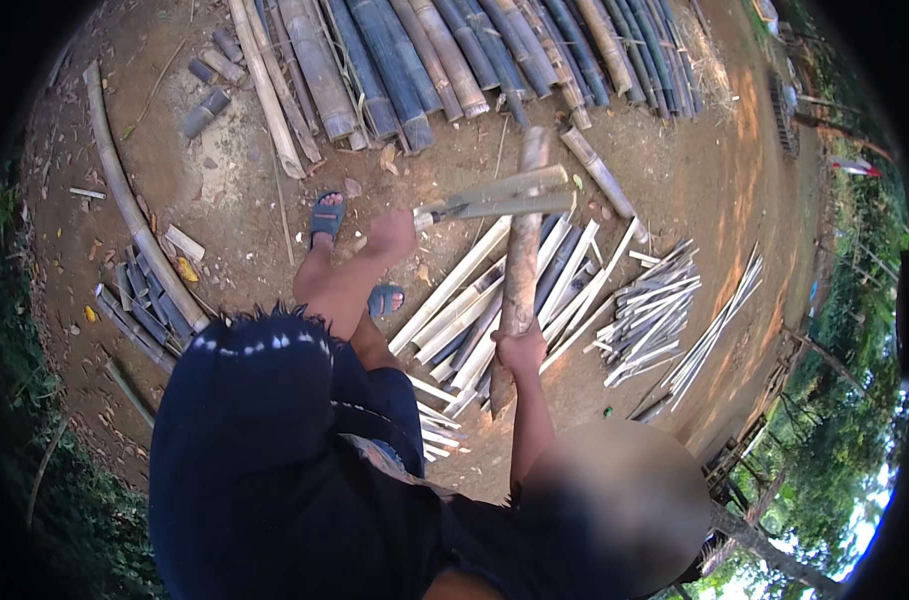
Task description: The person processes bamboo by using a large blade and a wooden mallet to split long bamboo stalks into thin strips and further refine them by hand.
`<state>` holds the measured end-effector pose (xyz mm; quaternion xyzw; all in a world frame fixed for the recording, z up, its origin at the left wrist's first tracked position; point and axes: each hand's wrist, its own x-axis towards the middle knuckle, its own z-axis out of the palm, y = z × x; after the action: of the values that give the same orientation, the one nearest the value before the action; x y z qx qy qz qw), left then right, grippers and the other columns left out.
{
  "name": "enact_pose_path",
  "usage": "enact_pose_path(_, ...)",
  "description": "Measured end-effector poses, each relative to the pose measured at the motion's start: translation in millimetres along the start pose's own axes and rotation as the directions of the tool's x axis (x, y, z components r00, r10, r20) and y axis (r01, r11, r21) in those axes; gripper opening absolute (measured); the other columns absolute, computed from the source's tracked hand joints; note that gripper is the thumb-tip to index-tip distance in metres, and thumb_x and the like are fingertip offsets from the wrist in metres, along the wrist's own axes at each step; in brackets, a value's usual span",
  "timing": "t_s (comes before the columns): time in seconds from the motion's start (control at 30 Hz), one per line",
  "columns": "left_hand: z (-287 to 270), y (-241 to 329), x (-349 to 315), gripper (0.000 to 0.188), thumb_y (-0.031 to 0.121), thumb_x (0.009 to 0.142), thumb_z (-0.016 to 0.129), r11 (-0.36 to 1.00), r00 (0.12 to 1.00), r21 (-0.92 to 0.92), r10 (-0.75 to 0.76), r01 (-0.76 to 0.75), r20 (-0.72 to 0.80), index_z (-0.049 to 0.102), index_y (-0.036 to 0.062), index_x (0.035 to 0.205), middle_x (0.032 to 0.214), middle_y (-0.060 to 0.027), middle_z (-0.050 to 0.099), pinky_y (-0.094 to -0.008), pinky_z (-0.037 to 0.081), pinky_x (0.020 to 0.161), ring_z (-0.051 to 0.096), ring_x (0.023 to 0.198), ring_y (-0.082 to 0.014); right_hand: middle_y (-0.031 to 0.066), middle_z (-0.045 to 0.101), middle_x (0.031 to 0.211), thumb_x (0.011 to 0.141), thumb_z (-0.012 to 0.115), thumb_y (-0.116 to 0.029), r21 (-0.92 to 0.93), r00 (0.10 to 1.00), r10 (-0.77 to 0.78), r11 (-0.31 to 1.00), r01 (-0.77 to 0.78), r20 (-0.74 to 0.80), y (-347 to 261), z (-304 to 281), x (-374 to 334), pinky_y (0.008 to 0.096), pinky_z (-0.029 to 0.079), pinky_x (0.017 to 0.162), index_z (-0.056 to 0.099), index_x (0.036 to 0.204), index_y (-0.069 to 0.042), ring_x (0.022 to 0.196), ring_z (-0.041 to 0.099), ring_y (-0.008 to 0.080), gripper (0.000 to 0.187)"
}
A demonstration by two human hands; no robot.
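My left hand [390, 236] is closed round the handle of a machete. The machete's blade [495, 207] reaches to the right, smeared into a double image by motion. It crosses the upper part of a bamboo pole [522, 265]. I cannot tell whether the blade touches it. Low on this brown pole my right hand [521, 350] is wrapped, and the pole slants slightly, its top leaning far and to the right. Behind it lies a heap of split bamboo strips [465, 275], pale on the cut faces, partly hidden by the pole and my right hand.
Thick bamboo poles [405, 60] lie side by side at the far edge. A short bamboo length [600, 175] and thin sticks [655, 310] are to the right. On the left are a long curved pole [125, 190], bamboo offcuts [207, 113] and dark pieces [150, 300]. My sandalled foot [327, 215] stands on bare earth.
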<state>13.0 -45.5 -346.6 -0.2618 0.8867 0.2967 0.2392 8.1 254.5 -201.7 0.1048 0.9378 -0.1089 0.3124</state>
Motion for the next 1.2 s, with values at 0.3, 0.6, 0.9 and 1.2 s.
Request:
enact_pose_path(0.3, -16, -19, 50, 0.032, 0.017, 0.078, 0.071, 0.999, 0.992, -0.036, 0.018, -0.013, 0.123, 0.073, 0.0073, 0.108, 0.101, -0.0202, 0.072, -0.0478, 0.057, 0.086, 0.07, 0.097, -0.0368, 0.0183, 0.065, 0.108, 0.071, 0.082, -0.005, 0.503, 0.79, -0.076, 0.733, 0.458, -0.608, -29, -46, 47, 0.0407, 0.055, 0.087, 0.053, 0.122, 0.007, 0.093, 0.066, 0.0266, 0.059)
enact_pose_path(0.6, 89, -47, 123, 0.033, 0.016, 0.077, 0.071, 1.0, 0.986, 0.005, 0.022, -0.023, 0.163, 0.072, 0.0078, 0.108, 0.098, -0.021, 0.072, -0.0483, 0.057, 0.083, 0.071, 0.094, -0.0371, 0.0261, 0.069, 0.109, 0.063, 0.082, -0.027, 0.025, 0.999, -0.03, 0.999, 0.031, -0.044, -17, 107, 123, 0.0449, 0.052, 0.093, 0.06, 0.122, 0.0, 0.103, 0.067, 0.0408, 0.069)
enact_pose_path(0.9, 74, -63, 102, 0.026, 0.015, 0.078, 0.069, 0.997, 0.975, -0.053, 0.072, -0.062, 0.212, 0.074, 0.004, 0.102, 0.094, -0.0202, 0.073, -0.0464, 0.058, 0.081, 0.072, 0.092, -0.0349, 0.0185, 0.069, 0.103, 0.073, 0.085, -0.013, 0.458, 0.718, 0.106, 0.83, 0.317, -0.688, -47, 69, 117, 0.0405, 0.057, 0.084, 0.055, 0.119, 0.009, 0.091, 0.068, 0.0277, 0.06)
enact_pose_path(1.2, 127, -66, 137, 0.024, 0.016, 0.08, 0.07, 0.993, 0.966, 0.015, 0.11, -0.117, 0.234, 0.074, 0.0034, 0.101, 0.096, -0.0187, 0.073, -0.0445, 0.058, 0.082, 0.073, 0.093, -0.0334, 0.0262, 0.069, 0.106, 0.065, 0.081, -0.02, 0.185, 0.993, -0.005, 0.982, 0.027, -0.117, 0, 144, 163, 0.0446, 0.056, 0.081, 0.056, 0.111, 0.009, 0.089, 0.07, 0.0382, 0.06)
